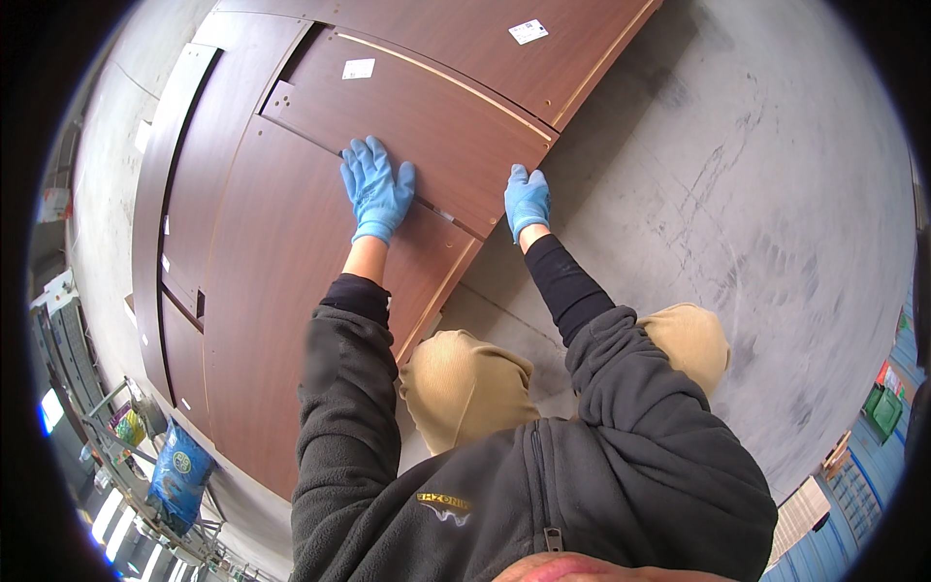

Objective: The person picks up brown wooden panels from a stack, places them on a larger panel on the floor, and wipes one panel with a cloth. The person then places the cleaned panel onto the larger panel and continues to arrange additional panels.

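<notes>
A brown wood-look panel (436,121) with a pale edge strip lies among several similar panels. My left hand (379,199), in a light blue glove, rests flat on its near side with the fingers stretched out, by a narrow gap along a neighbouring panel (281,252). At the panel's right-hand edge is my right hand (529,201), also in a blue glove. Its fingers look bent around the edge near the corner; their undersides are hidden. A white label (359,69) sticks to the panel's face, and small holes show near its ends.
Beyond lies another brown panel (465,39) with a white label (528,32). Grey concrete floor (756,194) spreads to the right. At the lower left stands a blue sack (181,475) beside metal racking. A green bin (882,411) is at the far right.
</notes>
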`<state>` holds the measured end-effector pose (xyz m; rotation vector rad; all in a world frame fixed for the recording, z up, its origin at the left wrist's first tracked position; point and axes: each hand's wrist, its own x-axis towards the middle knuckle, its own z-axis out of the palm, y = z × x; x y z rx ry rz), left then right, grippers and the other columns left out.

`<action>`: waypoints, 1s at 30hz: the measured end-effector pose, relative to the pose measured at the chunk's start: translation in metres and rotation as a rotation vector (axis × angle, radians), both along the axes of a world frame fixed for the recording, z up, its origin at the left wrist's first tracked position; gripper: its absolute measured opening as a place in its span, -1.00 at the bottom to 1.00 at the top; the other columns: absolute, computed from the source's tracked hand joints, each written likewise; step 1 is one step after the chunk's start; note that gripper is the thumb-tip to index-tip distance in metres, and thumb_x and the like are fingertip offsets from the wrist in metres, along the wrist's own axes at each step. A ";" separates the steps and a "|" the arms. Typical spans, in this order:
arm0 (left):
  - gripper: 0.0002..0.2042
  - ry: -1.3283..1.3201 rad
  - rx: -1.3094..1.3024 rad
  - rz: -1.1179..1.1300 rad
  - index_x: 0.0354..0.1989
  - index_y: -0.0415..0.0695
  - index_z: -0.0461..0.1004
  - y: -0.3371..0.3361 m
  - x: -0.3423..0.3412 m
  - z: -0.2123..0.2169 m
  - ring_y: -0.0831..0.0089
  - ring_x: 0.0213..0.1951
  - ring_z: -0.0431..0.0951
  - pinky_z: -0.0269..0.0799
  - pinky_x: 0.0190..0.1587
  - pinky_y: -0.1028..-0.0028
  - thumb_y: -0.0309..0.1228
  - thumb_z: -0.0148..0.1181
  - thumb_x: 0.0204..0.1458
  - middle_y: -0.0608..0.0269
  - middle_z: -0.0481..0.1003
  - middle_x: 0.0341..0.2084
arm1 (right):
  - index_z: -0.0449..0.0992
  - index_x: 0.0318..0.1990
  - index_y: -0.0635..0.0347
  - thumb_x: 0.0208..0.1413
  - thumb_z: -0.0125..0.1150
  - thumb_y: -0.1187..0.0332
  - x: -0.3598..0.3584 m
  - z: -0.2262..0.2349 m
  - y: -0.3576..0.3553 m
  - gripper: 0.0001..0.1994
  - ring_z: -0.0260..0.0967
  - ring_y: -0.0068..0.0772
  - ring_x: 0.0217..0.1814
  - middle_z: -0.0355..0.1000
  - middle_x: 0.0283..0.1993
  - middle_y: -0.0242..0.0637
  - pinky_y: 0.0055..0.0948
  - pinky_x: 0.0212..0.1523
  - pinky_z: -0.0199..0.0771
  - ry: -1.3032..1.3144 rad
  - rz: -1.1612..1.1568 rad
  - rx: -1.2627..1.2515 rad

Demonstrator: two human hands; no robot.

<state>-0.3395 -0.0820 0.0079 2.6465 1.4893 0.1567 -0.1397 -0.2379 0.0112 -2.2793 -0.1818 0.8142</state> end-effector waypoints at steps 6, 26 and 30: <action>-0.15 -0.043 0.015 0.003 0.53 -0.27 -0.02 -0.002 0.006 -0.006 -0.33 0.54 -0.14 -0.31 0.55 -0.09 0.07 0.03 0.23 -0.36 -0.05 0.51 | 0.49 -0.04 0.49 0.36 0.07 0.01 0.009 -0.012 0.000 -0.47 0.51 0.32 0.05 0.53 -0.03 0.35 -0.01 0.06 0.51 -0.025 0.007 0.000; -0.14 -0.025 0.016 0.023 0.54 -0.23 -0.01 0.000 0.006 -0.016 -0.28 0.54 -0.12 -0.31 0.55 -0.09 0.14 -0.01 0.23 -0.30 -0.06 0.53 | 0.49 -0.31 0.38 0.36 0.07 -0.01 -0.062 -0.017 -0.055 -0.50 0.49 0.21 -0.25 0.50 -0.34 0.22 -0.05 -0.16 0.48 0.091 0.100 0.097; -0.13 0.031 0.032 0.023 0.55 -0.22 -0.02 -0.001 0.005 -0.014 -0.27 0.54 -0.12 -0.28 0.55 -0.08 0.19 -0.06 0.26 -0.30 -0.06 0.53 | 0.52 -0.30 0.39 0.36 0.04 -0.02 -0.082 -0.009 -0.064 -0.48 0.49 0.36 -0.18 0.51 -0.29 0.29 0.01 -0.15 0.49 0.120 0.115 0.102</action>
